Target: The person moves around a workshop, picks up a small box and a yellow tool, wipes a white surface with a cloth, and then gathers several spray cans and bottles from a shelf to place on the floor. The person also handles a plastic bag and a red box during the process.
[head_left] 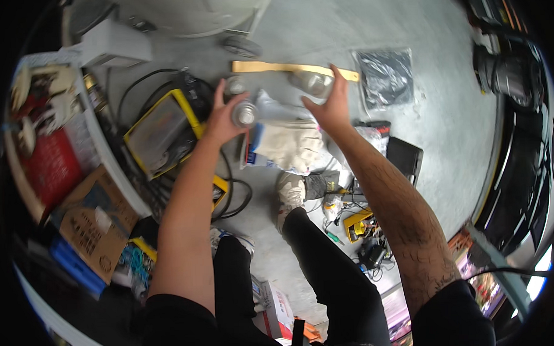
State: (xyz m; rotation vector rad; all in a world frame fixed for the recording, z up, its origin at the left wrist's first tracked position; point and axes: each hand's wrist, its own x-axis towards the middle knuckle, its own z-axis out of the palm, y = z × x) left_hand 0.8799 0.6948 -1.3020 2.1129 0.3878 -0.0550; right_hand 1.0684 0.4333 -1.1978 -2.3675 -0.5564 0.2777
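My left hand (225, 118) is curled, with a small silvery jar (234, 85) between its thumb and forefinger. Against the thumb side of that hand is a round, silver-topped can (245, 114). Across from it, my right hand (332, 109) has thumb and fingers set around a clear, rounded jar (312, 82), blurred by motion. A flat yellow wooden stick (261, 66) lies beyond the hands, partly behind the clear jar. Below and between the hands, cream cloth gloves (291, 142) lie on a pile with a white plastic wrapping (281, 107).
A black item in a clear bag (386, 77) lies to the right. On the left are a yellow-edged case (166, 134), black cables and a cardboard box (95, 222). Tools and a yellow holder (357, 226) lie near my right foot. A small wheel (242, 47) is at the far side.
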